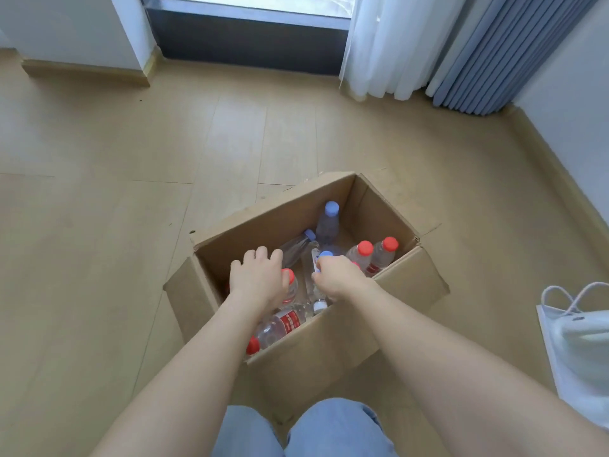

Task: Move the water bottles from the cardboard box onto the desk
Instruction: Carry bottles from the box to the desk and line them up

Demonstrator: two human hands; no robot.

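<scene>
An open cardboard box [333,344] stands on the wooden floor in front of my knees. Several clear water bottles lie and stand inside it, some with red caps [365,248], some with blue caps [331,208]. My left hand [258,280] reaches into the box and curls over a red-capped bottle [290,285]. My right hand [339,277] is closed around the neck of a blue-capped bottle [324,255] near the middle of the box. Another red-labelled bottle [280,324] lies on its side against the near wall. No desk is in view.
A white paper bag [576,351] with rope handles stands on the floor at the right. White and grey curtains [428,44] hang at the back right beside a dark window sill. Bare wooden floor [115,192] spreads left of the box.
</scene>
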